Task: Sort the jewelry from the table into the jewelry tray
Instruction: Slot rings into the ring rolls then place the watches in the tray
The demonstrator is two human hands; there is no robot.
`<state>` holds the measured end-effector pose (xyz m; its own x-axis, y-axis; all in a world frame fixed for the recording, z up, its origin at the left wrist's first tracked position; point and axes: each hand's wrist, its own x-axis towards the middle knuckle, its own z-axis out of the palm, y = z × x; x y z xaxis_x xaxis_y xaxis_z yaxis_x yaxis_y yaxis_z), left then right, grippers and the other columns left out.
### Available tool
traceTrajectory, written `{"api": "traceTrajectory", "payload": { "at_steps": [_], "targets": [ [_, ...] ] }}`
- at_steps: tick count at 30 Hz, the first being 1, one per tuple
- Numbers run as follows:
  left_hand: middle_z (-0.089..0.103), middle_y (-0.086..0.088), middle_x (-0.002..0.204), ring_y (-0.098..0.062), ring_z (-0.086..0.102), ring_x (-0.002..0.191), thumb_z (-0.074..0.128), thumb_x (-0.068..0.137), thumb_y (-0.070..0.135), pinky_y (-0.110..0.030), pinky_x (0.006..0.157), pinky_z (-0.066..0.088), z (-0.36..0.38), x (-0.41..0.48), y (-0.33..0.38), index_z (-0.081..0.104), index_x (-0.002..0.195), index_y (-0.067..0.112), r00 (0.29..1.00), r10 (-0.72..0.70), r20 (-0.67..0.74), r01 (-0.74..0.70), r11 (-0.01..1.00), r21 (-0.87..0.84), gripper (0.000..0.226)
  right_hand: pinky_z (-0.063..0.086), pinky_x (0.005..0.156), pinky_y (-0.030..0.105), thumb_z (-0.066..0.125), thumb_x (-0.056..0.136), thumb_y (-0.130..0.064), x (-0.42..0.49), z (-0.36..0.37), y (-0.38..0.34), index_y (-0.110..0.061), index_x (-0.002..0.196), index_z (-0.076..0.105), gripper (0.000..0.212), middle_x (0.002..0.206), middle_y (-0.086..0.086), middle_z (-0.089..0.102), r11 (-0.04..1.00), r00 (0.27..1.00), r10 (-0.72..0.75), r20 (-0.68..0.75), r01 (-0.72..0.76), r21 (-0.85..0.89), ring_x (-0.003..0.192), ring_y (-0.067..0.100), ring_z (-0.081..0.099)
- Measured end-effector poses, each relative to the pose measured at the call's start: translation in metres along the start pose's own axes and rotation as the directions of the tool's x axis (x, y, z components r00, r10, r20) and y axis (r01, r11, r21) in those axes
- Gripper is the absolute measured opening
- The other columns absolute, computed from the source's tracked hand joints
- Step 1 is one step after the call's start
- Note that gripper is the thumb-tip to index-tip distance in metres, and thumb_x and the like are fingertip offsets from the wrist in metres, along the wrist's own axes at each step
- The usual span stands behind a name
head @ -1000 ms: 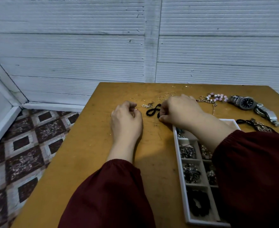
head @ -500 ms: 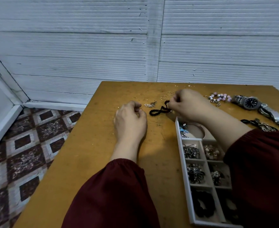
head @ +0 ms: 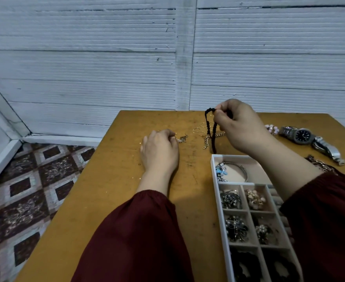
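My right hand [head: 241, 127] pinches a black braided bracelet [head: 212, 131] by its top, and the loop hangs down above the table just beyond the tray's far end. The white jewelry tray [head: 222, 216] lies at the right front, its compartments holding a bangle with blue charms, earrings, beaded pieces and dark hair ties. My left hand [head: 160, 151] rests on the wooden table [head: 98, 200] with its fingers curled under, next to a small silver earring [head: 181, 138]. Whether that hand holds anything is hidden.
Thin gold rings [head: 200, 129] and a gold chain [head: 208, 140] lie behind the hanging bracelet. A pink bead bracelet [head: 271, 129], a dark-faced watch [head: 302, 135], a silver watch [head: 327, 149] and another bracelet [head: 320, 164] lie at the right. The table's left edge drops to a patterned floor.
My right hand has lifted the black bracelet off the table, so it now hangs in the air. The left hand has stayed in place.
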<state>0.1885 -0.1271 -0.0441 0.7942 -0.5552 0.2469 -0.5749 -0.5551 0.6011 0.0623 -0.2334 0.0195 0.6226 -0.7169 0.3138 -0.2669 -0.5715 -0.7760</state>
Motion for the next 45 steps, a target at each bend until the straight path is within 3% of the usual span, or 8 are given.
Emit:
{"api": "traceTrajectory", "payload": {
  "at_steps": [16, 23, 30, 34, 37, 40, 43, 45],
  "targets": [
    [0.052, -0.001, 0.124, -0.028, 0.032, 0.121, 0.057, 0.091, 0.039, -0.040, 0.095, 0.026, 0.024, 0.020, 0.022, 0.069, 0.107, 0.026, 0.987, 0.158, -0.014, -0.148, 0.953, 0.266, 0.024, 0.033, 0.049, 0.014, 0.052, 0.096, -0.019, -0.001, -0.002, 0.012, -0.017, 0.091, 0.057, 0.007, 0.065, -0.007, 0.047, 0.998, 1.000, 0.021, -0.016, -0.020, 0.054, 0.056, 0.006, 0.041],
    [0.052, -0.003, 0.125, -0.029, 0.031, 0.122, 0.053, 0.093, 0.036, -0.040, 0.095, 0.025, 0.028, 0.016, 0.021, 0.067, 0.107, 0.019, 0.983, 0.184, -0.029, -0.169, 0.946, 0.277, 0.026, 0.037, 0.055, 0.023, 0.052, 0.095, -0.020, -0.007, -0.007, 0.008, -0.020, 0.090, 0.057, 0.007, 0.064, -0.008, 0.048, 0.998, 0.999, 0.031, -0.020, -0.030, 0.050, 0.057, 0.007, 0.044],
    [0.048, 0.000, 0.126, -0.022, 0.029, 0.122, 0.053, 0.093, 0.039, -0.035, 0.096, 0.021, 0.013, -0.006, 0.023, 0.066, 0.103, 0.023, 0.996, 0.076, -0.056, -0.079, 0.995, -0.060, 0.023, 0.035, 0.054, 0.009, 0.052, 0.096, -0.020, -0.016, -0.021, -0.007, -0.019, 0.095, 0.057, 0.005, 0.074, -0.008, 0.053, 0.997, 0.999, 0.000, -0.054, 0.004, 0.080, 0.067, 0.004, 0.048],
    [0.047, 0.007, 0.120, -0.017, 0.030, 0.121, 0.061, 0.088, 0.035, -0.030, 0.095, 0.017, 0.001, -0.027, 0.029, 0.063, 0.083, 0.030, 0.999, -0.007, -0.044, -0.008, 0.942, -0.336, 0.008, 0.035, 0.053, 0.007, 0.053, 0.096, -0.021, -0.027, -0.033, -0.020, -0.019, 0.095, 0.057, 0.005, 0.074, -0.009, 0.054, 0.991, 0.997, -0.001, -0.079, 0.011, 0.132, 0.063, 0.001, 0.046],
    [0.048, 0.010, 0.113, -0.015, 0.036, 0.121, 0.069, 0.083, 0.027, -0.043, 0.108, 0.025, -0.007, -0.043, 0.033, 0.062, 0.070, 0.034, 0.998, -0.053, 0.019, 0.054, 0.807, -0.589, 0.016, 0.037, 0.055, 0.008, 0.053, 0.096, -0.021, -0.041, -0.041, -0.032, -0.019, 0.094, 0.057, 0.005, 0.074, -0.009, 0.054, 0.987, 0.996, -0.005, -0.092, 0.020, 0.161, 0.066, 0.002, 0.049],
    [0.052, 0.009, 0.116, -0.021, 0.045, 0.121, 0.075, 0.075, 0.024, -0.057, 0.102, 0.038, -0.011, -0.062, 0.032, 0.069, 0.065, 0.032, 0.991, -0.087, 0.102, 0.134, 0.609, -0.782, 0.014, 0.040, 0.060, 0.015, 0.052, 0.096, -0.020, -0.058, -0.050, -0.041, -0.018, 0.094, 0.057, 0.005, 0.073, -0.010, 0.053, 0.976, 0.996, 0.011, -0.092, 0.009, 0.217, 0.065, 0.003, 0.048],
    [0.053, 0.009, 0.118, -0.025, 0.048, 0.120, 0.083, 0.060, 0.038, -0.060, 0.097, 0.043, -0.018, -0.085, 0.031, 0.073, 0.069, 0.030, 0.982, -0.094, 0.163, 0.187, 0.428, -0.884, 0.015, 0.042, 0.062, 0.018, 0.053, 0.096, -0.020, -0.077, -0.059, -0.050, -0.019, 0.094, 0.057, 0.005, 0.074, -0.011, 0.052, 0.970, 0.995, 0.024, -0.096, 0.000, 0.244, 0.065, 0.002, 0.047],
    [0.056, 0.009, 0.118, -0.025, 0.050, 0.120, 0.083, 0.060, 0.037, -0.059, 0.098, 0.042, -0.025, -0.101, 0.032, 0.073, 0.069, 0.029, 0.982, -0.098, 0.163, 0.189, 0.395, -0.899, 0.016, 0.043, 0.062, 0.016, 0.053, 0.096, -0.020, -0.090, -0.064, -0.056, -0.020, 0.093, 0.056, 0.005, 0.076, -0.010, 0.052, 0.967, 0.995, 0.025, -0.093, -0.001, 0.254, 0.067, 0.003, 0.048]
  ]
}}
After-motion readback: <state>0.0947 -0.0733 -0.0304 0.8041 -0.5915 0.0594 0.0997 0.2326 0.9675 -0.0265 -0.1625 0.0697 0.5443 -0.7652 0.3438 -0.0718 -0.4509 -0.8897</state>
